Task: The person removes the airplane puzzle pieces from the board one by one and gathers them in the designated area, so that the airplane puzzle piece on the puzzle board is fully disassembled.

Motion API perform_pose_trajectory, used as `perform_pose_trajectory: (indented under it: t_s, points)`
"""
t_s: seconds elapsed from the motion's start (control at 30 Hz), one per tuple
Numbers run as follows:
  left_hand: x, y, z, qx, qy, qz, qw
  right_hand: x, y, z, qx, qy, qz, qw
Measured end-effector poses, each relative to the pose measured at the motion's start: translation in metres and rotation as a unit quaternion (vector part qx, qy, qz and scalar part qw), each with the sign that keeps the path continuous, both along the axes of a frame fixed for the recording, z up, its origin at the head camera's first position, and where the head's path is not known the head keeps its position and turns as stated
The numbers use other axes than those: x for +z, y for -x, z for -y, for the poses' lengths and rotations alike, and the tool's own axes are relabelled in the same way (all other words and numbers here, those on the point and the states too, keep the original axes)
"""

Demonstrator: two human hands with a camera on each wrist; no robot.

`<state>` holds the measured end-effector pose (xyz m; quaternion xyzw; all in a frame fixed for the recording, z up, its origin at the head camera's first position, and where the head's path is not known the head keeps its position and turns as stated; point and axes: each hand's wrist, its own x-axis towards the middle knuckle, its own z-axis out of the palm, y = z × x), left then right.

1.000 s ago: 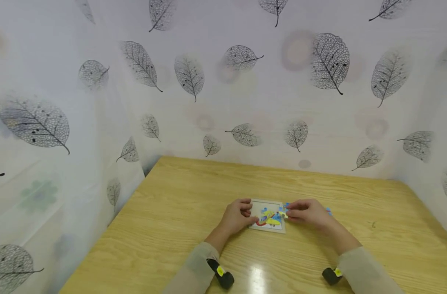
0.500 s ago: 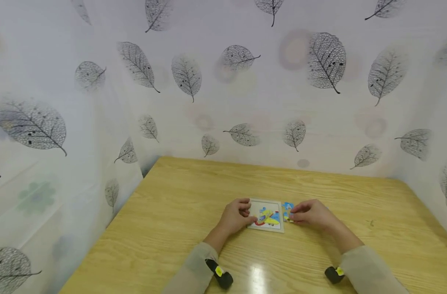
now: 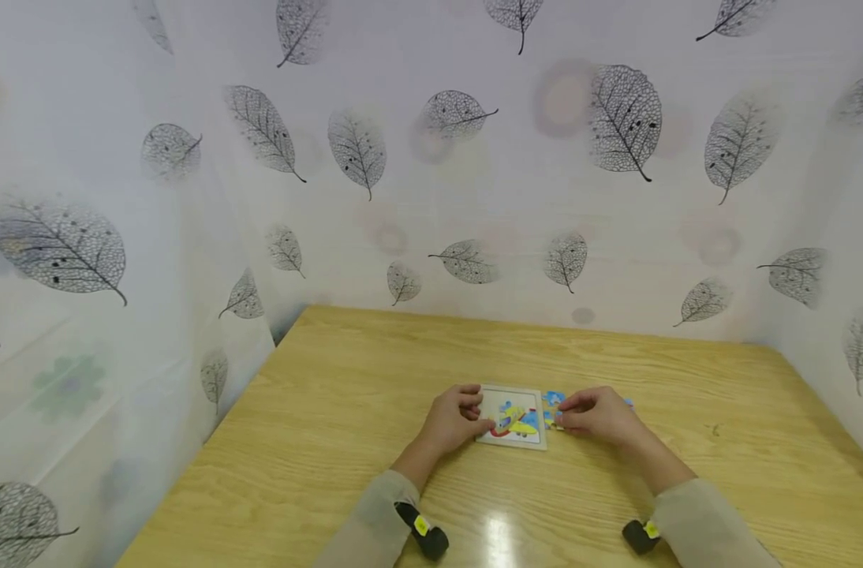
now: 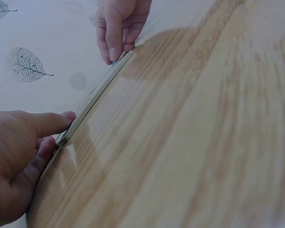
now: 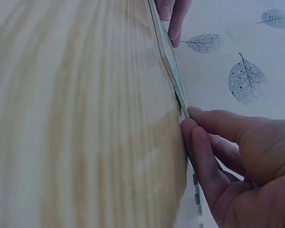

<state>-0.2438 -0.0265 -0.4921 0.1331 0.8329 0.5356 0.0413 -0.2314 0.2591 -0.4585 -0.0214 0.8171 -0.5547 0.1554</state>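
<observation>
A square puzzle board with a pale frame lies on the table, partly filled with a yellow, red and blue airplane picture. My left hand grips its left side; in the left wrist view, the thumb is on top and a finger sits at the edge below. Just off the board's right edge, my right hand pinches a small puzzle piece between thumb and fingers. The right wrist view shows that thin piece tilted near the board. Its printed face is mostly hidden by the fingers.
A blue puzzle piece lies by the board's upper right edge. More loose pieces lie beyond my right hand, mostly hidden in the head view. The wooden table meets a leaf-patterned curtain at the back and sides.
My right hand has drawn slightly right from the board's edge with the piece, uncovering the blue piece, and then barely shifted. The left hand stays on the board.
</observation>
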Motion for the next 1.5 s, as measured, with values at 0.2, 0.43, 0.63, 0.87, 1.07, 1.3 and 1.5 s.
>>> perform_pose_trajectory:
  t_s: [0.2,0.43,0.63,0.87,1.07,1.3,1.5]
  points:
    - [0.000,-0.001,0.000,0.002,0.003,-0.003,1.0000,0.000,-0.001,0.003,-0.014,-0.004,0.000,0.9999]
    - [0.000,0.000,0.000,0.000,0.003,-0.005,1.0000,-0.003,0.000,0.000,-0.032,-0.004,0.011,0.9994]
    - [0.000,0.000,0.000,0.001,0.006,-0.009,0.9999,0.001,0.001,-0.001,-0.024,0.006,0.006,0.9997]
    - [0.002,-0.001,0.001,0.000,0.009,-0.005,0.9999,0.004,0.002,0.002,0.001,-0.006,-0.017,0.9998]
    - [0.002,-0.001,0.000,-0.002,0.008,-0.001,1.0000,0.009,0.004,0.012,0.022,-0.008,-0.021,0.9995]
    - [0.003,0.000,0.001,0.004,0.004,0.002,1.0000,0.013,0.010,0.032,0.053,-0.008,-0.032,0.9981]
    - [0.003,0.000,0.000,0.008,0.009,0.007,0.9999,0.011,0.014,0.046,0.083,-0.002,-0.042,0.9957]
